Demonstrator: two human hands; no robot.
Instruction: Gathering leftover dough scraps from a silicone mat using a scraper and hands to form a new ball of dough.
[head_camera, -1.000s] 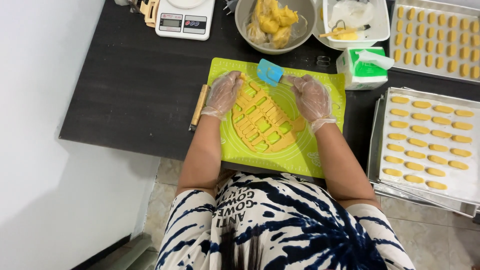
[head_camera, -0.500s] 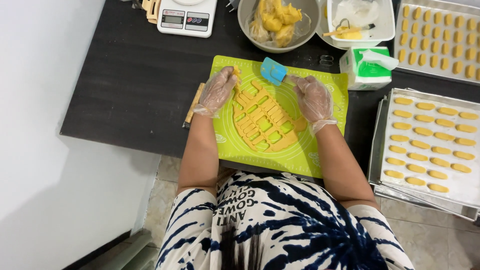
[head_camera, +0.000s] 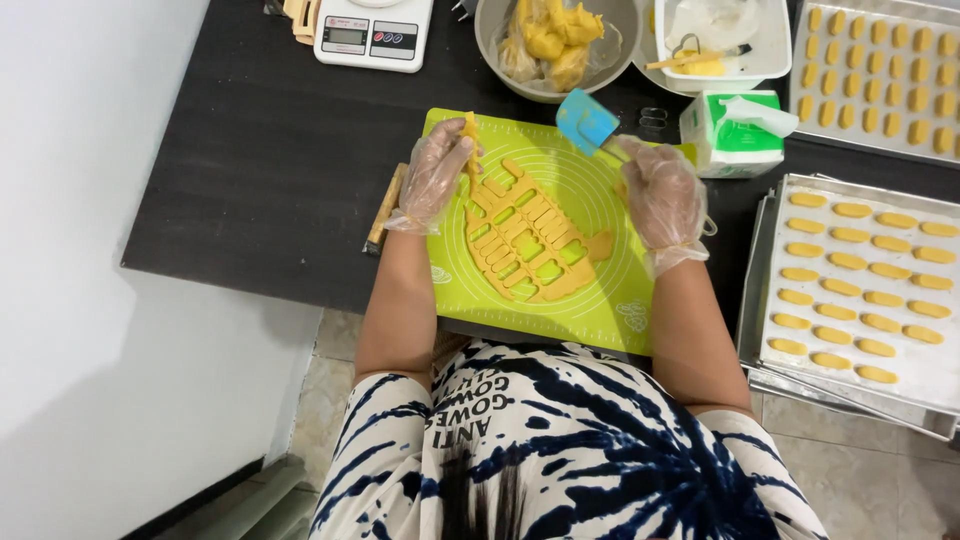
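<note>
Left hand: your gloved left hand (head_camera: 435, 175) pinches a dough strip (head_camera: 468, 140), lifted off the green silicone mat (head_camera: 610, 300).
Right hand: your gloved right hand (head_camera: 662, 192) grips the blue scraper (head_camera: 586, 120).
Dough: the cut-out dough sheet (head_camera: 525, 240) lies mid-mat, slots already emptied.
Done: two baking trays (head_camera: 945, 380) hold shaped pieces.
Left: scrap lattice, bowl of dough (head_camera: 555, 40).

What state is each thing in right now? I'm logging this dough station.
Left hand: gloved, lifting a dough strip.
Right hand: gloved, holding the blue scraper.
Dough sheet: rolled flat, cut through with slots.
Green mat: flat on the table.
Tray: lined with shaped pieces.
Bowl: holding dough lumps.
</note>
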